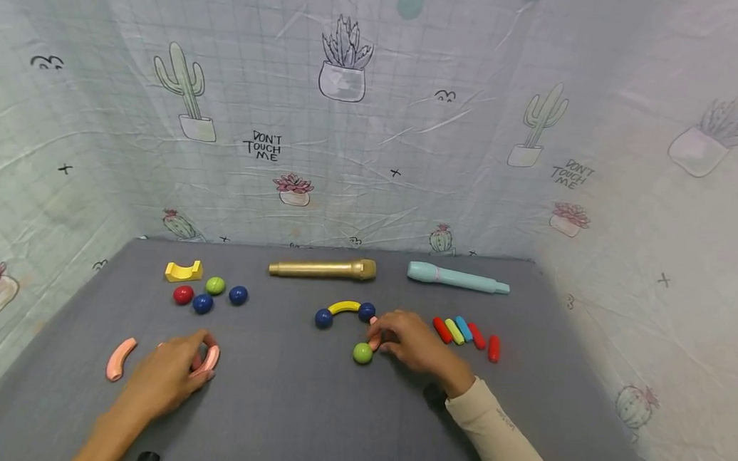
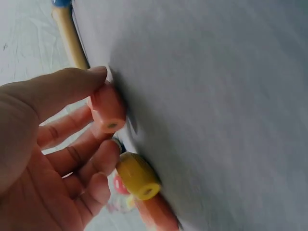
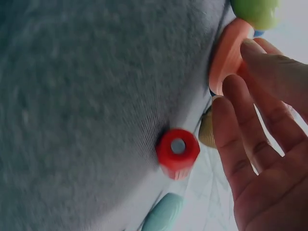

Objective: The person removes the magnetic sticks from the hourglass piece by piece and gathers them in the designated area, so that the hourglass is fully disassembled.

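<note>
My left hand (image 1: 166, 370) pinches a pink curved piece (image 1: 210, 359) between thumb and fingers, low over the grey cloth at the left. In the left wrist view, the pink piece's (image 2: 108, 108) end with a small hole faces the camera, and a yellow piece (image 2: 137, 177) lies beyond the fingertips. Around the middle, my right hand (image 1: 415, 342) holds another pink curved piece (image 1: 374, 341) by thumb and fingers. This piece sits between a green ball (image 1: 362, 353) and a dark blue ball (image 1: 366, 312). A yellow curved piece (image 1: 344, 307) bridges that blue ball and a second blue ball (image 1: 323, 318).
Left of my left hand lies a loose pink curved piece (image 1: 120, 359). Behind it are a yellow cradle-shaped block (image 1: 183, 272) and several balls, one a red ball (image 1: 183, 295). A gold microphone (image 1: 321, 268), a light-blue microphone (image 1: 458, 277) and several short sticks (image 1: 455, 331) lie farther right.
</note>
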Tool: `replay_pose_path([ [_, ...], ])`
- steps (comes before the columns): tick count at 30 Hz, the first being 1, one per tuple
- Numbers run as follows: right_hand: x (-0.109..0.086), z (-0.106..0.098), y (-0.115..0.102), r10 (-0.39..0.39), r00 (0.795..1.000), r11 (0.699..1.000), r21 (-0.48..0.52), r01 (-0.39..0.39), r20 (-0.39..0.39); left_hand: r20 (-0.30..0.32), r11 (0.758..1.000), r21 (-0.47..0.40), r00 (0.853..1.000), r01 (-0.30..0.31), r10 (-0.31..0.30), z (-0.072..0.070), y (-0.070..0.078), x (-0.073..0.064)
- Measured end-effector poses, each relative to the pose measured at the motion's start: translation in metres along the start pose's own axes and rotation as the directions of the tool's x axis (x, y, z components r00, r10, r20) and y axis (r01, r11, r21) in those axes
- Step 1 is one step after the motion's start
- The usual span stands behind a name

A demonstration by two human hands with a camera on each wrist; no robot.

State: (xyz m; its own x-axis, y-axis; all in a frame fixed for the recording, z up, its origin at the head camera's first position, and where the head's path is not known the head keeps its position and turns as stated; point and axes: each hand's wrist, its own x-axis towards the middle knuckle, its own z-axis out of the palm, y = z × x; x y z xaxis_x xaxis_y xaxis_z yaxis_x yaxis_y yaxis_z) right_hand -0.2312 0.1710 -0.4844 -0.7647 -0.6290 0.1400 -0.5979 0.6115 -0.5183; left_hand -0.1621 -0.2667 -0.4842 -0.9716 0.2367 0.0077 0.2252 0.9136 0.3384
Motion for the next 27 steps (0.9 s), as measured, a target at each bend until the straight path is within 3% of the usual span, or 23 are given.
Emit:
replay_pose_path([
  [4,0.003,0.005,-0.003,-0.008,1.000,1.000,-0.009,0.008,0.003,-0.041,0.999,0.052,0.999,0.003,-0.001,-0.004,-0.008,-0.004],
  [9,0.006,0.012,-0.010,0.007,1.000,0.999,0.045,-0.008,0.024,-0.147,0.991,0.129,0.988,-0.035,0.054,-0.005,0.005,-0.003],
  [13,0.005,0.012,-0.015,0.014,1.000,0.996,0.087,-0.014,0.003,-0.168,0.990,0.116,0.980,-0.085,0.104,0.001,0.032,0.010],
  [18,0.003,0.005,-0.010,0.026,0.996,0.999,0.024,-0.024,-0.081,-0.130,0.984,0.057,0.976,-0.170,0.176,0.016,0.073,0.030],
  [23,0.001,0.003,-0.005,0.026,1.000,0.999,-0.030,-0.027,-0.017,-0.067,0.966,-0.026,0.964,-0.258,0.256,0.037,0.113,0.047],
  [27,0.002,0.005,-0.009,0.039,0.999,0.997,-0.066,-0.040,-0.014,-0.001,0.942,-0.062,0.944,-0.330,0.331,0.049,0.138,0.060],
])
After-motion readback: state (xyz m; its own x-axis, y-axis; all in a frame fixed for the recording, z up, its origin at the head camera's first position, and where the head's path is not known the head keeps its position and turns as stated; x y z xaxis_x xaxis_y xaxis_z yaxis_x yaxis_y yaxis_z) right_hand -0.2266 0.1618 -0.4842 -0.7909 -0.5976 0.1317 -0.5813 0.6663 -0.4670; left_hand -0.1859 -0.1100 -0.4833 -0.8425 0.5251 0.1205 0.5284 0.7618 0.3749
